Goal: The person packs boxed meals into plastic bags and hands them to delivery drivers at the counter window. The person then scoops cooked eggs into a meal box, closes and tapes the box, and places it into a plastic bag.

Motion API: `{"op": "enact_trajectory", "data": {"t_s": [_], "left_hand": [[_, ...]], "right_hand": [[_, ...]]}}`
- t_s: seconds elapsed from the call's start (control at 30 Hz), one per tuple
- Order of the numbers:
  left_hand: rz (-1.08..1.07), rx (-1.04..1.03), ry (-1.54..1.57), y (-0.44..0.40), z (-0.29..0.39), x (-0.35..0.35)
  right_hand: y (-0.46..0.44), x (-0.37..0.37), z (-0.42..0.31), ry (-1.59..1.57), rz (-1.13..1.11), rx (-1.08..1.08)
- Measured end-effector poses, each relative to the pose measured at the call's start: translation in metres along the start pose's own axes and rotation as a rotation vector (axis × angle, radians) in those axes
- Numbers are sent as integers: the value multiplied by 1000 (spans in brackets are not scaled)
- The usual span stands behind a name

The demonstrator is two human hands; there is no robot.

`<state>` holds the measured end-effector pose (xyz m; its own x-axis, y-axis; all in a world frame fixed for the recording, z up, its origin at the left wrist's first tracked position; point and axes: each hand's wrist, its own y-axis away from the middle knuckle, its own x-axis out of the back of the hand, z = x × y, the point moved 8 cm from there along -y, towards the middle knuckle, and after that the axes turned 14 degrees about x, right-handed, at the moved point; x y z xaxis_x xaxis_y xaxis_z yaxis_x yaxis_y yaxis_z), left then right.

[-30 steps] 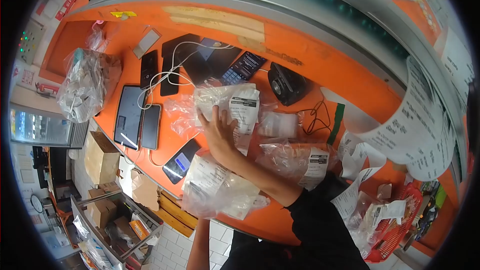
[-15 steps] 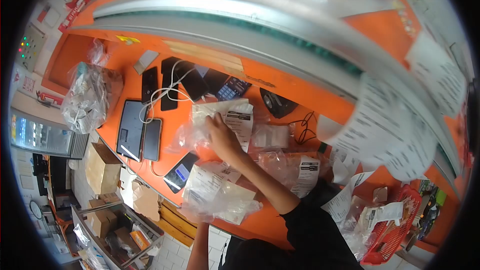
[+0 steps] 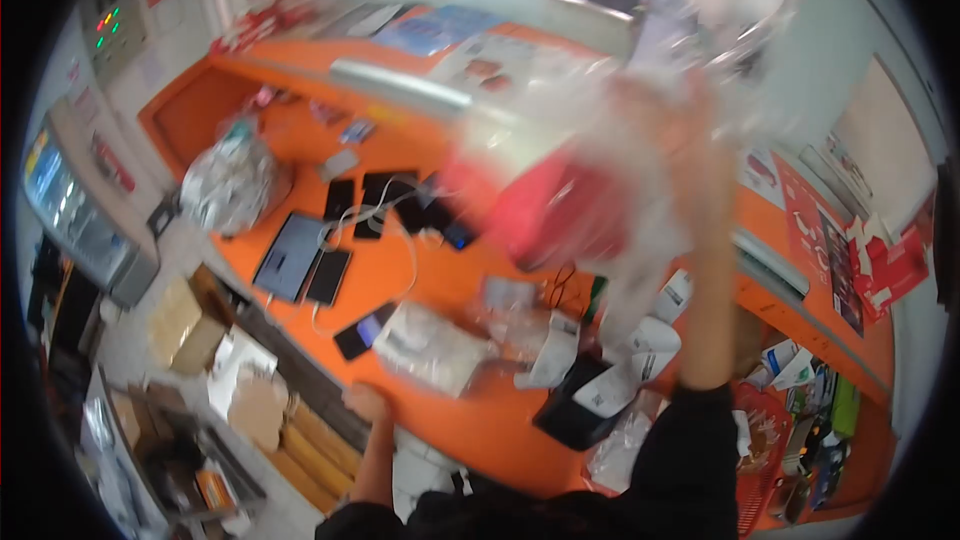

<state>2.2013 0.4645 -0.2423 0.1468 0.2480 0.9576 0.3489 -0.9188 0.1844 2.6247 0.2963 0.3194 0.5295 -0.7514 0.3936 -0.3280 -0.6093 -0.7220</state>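
Observation:
My right hand (image 3: 675,125), smeared by motion, is raised above the counter and grips a clear plastic bag (image 3: 570,205) with something red and pale inside. The bag hangs to the left of the hand, in front of the counter's raised shelf. My left hand (image 3: 367,402) is at the front edge of the orange counter (image 3: 470,440), its fingers curled in and holding nothing that I can see. Just to its right lies a packed clear bag (image 3: 435,348) with pale contents. A phone (image 3: 365,330) with a lit screen lies beside that bag.
A tablet (image 3: 290,255), several phones and white cables lie on the counter's left. Receipt paper (image 3: 640,360) curls over a black device (image 3: 580,410). A red basket (image 3: 765,450) stands at the right. A large filled plastic bag (image 3: 232,185) sits at the far left. People show through the window.
My right hand has moved from the papers on the counter up and to the right, now with a red-filled bag. My left hand has left the packed bag. The view has tilted up.

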Motion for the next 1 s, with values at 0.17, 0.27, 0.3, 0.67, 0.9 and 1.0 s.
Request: {"op": "enact_trajectory", "data": {"t_s": [0.17,0.27,0.3,0.67,0.9,1.0], "left_hand": [[-814,30,1737,37,-81,-58],[-1014,-190,1151,86,-176,-146],[-793,-71,645,92,-236,-225],[-1121,879,878,428,-514,-329],[-1141,926,1247,455,-493,-352],[-1107,946,1370,458,-521,-370]], "right_hand": [[-81,96,-4,-98,-225,107],[-106,143,52,-253,-222,-110],[-110,153,68,-165,-233,-132],[-114,212,271,84,317,-172],[-38,-137,3,561,-72,364],[116,-327,-155,86,-634,531]]}}
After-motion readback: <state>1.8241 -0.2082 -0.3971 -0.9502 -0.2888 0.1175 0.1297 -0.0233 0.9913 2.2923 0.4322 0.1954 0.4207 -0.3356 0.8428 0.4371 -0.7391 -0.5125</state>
